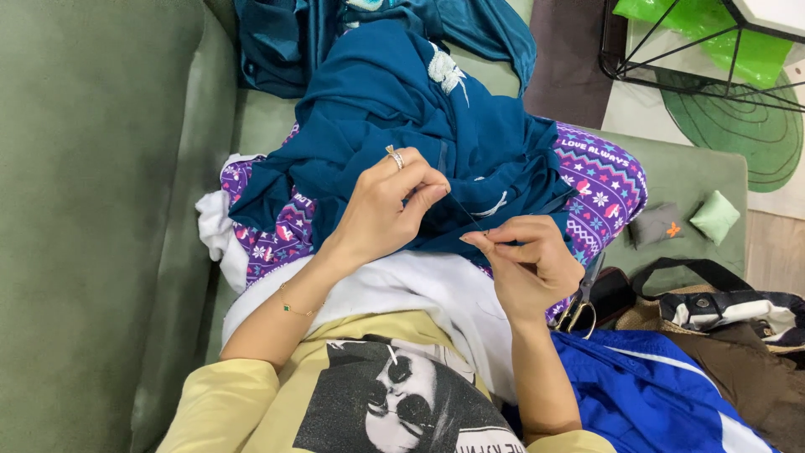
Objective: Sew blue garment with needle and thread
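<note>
A teal garment lies heaped across the person's lap on a green sofa, its upper folds running toward the sofa's back edge. A thin thread stretches taut between the two hands, just above the near hem of the cloth. The left hand, wearing a ring, rests on the fabric with its fingers curled together, the thumb and forefinger pinched on the cloth where the thread comes out. The right hand sits just beside it, toward the sofa's right side, its fingertips pressed together on the thread's other end; whether a needle is there is too small to tell.

Under the garment show purple patterned trousers and a white cloth. Scissors lie by the right wrist, next to a blue jacket. Two small cushions, one dark and one pale green, rest near the sofa's right edge.
</note>
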